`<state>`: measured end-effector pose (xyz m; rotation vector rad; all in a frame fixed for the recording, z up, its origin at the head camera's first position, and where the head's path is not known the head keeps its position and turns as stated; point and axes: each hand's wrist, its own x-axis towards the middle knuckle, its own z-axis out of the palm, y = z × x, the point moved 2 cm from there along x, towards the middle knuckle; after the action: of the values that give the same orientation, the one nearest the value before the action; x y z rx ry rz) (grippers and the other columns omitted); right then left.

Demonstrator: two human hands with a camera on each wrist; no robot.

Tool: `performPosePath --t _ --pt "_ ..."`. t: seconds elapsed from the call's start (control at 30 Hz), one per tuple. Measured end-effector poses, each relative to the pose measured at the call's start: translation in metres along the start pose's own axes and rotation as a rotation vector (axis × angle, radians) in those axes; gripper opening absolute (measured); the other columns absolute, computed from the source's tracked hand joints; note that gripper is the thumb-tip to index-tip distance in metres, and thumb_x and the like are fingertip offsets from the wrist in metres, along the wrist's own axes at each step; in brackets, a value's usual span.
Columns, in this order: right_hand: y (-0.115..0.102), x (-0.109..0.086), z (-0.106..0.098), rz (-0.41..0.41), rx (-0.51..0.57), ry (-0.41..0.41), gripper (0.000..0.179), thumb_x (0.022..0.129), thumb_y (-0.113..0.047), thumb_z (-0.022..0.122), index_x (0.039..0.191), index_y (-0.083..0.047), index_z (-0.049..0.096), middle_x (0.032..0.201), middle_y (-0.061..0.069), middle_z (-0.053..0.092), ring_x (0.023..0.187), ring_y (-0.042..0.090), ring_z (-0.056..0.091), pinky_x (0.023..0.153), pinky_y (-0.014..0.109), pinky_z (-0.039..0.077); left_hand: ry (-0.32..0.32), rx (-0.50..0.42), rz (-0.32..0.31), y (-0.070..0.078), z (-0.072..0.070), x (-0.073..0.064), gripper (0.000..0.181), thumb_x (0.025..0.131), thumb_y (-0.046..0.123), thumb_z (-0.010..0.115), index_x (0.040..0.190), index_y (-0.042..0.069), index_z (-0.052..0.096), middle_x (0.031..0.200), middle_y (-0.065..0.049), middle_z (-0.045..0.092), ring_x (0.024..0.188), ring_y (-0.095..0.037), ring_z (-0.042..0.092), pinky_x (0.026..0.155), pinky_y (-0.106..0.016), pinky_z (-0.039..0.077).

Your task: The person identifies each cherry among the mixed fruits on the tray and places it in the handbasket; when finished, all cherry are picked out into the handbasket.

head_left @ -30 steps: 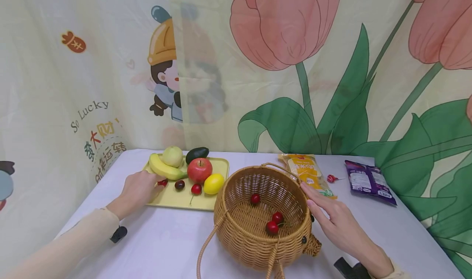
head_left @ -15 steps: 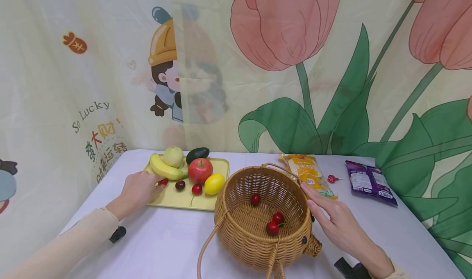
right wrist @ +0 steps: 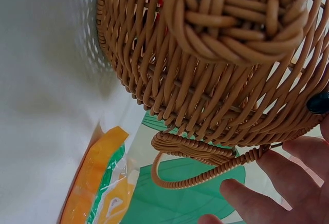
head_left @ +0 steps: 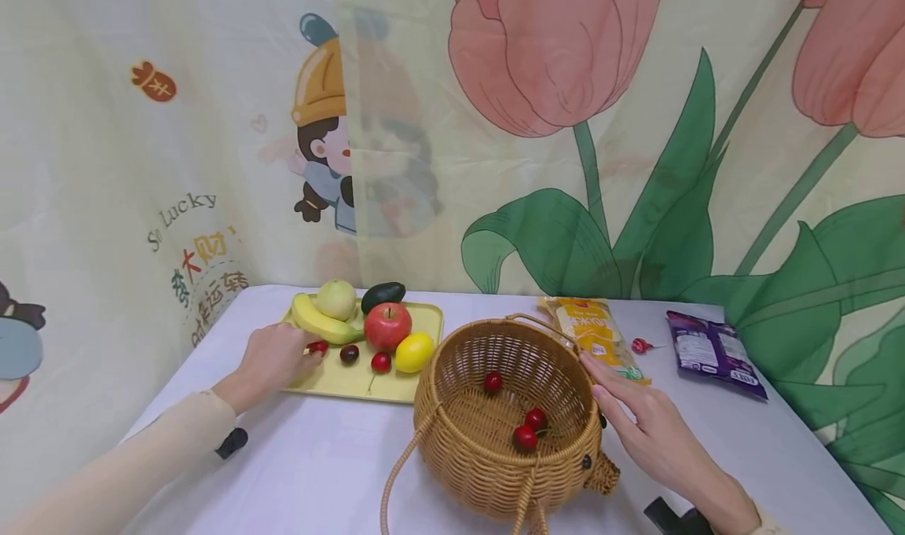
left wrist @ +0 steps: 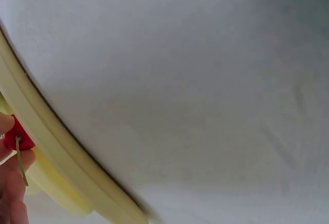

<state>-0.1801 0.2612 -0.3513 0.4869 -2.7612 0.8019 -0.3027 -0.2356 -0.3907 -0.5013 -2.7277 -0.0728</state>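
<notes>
Pinched in the left hand is a red cherry, at the left side of the tray. Straight fingers of the right hand touch the basket. Three cherries lie inside it; two small cherries sit on the tray.

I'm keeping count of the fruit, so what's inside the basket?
The basket shows three cherries inside: one farther back, two close together nearer the front. Its near side covers the front part of its floor, so anything lying there cannot be seen.
</notes>
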Motion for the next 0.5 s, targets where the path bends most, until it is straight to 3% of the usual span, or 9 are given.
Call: performPosePath --t 0.27,0.5 --pt "0.0 -0.001 0.0 -0.015 -0.001 0.01 0.049 0.109 -0.027 0.049 0.156 -0.014 0.044 0.155 0.012 0.051 0.139 0.041 0.052 0.103 0.061 0.044 -0.015 -0.03 0.002 0.0 -0.012 -0.004 0.005 0.082 0.021 0.08 0.082 0.019 0.075 0.057 0.005 0.051 0.055 -0.016 0.043 0.045 -0.032 0.039" --pt "0.001 -0.001 0.0 -0.023 -0.008 0.012 0.049 0.109 -0.027 0.05 0.155 -0.012 0.045 0.155 0.012 0.051 0.138 0.042 0.053 0.102 0.063 0.045 0.01 -0.075 -0.013 0.006 -0.042 -0.007 0.022 0.083 0.023 0.078 0.102 0.013 0.082 0.081 -0.004 0.079 0.058 -0.016 0.052 0.044 -0.028 0.036"
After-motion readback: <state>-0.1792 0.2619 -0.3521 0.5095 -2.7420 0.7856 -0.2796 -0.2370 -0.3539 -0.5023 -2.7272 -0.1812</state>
